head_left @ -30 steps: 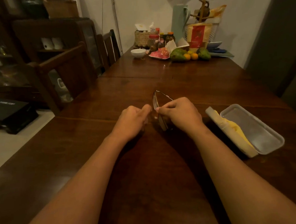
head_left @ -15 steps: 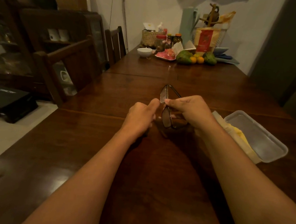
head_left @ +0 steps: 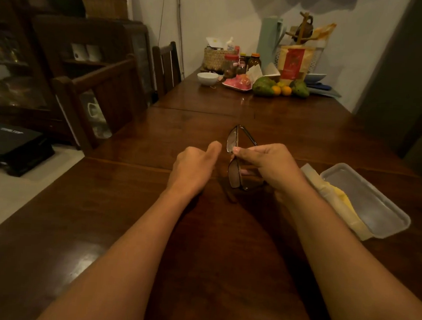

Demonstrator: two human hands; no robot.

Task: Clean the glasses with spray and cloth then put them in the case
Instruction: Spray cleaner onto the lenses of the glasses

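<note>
The glasses (head_left: 237, 159) sat at the centre of the frame, held on edge just above the counter (head_left: 223, 272), one lens pointing away toward the top of the picture and the other nearer the bottom. They had a thin dark frame. The far lens caught a pale glare, the near one looked dark, and in the dim light it could not be told whether either was clean or smeared. One temple stood out at an angle from the far hinge and ran back into the right hand (head_left: 271, 166), which gripped the frame near the bridge between thumb and curled fingers. Just left of the glasses, apart from them, the left hand (head_left: 194, 166) had its fingers curled in and its thumb stuck out toward the lens; nothing showed in it. At the right edge lay the case (head_left: 375, 202), open and pale, with the yellow cloth (head_left: 343, 200) lying in it along its left side, well apart from both hands. No spray bottle could be made out near the hands. By that showing the task seemed early: the cloth lay unused in the case, and the wiping, folding and putting away all looked yet to do. At the upper middle of the frame, at the counter's far end, stood a white bowl (head_left: 207, 78), fruit (head_left: 264, 87) and jars.
</note>
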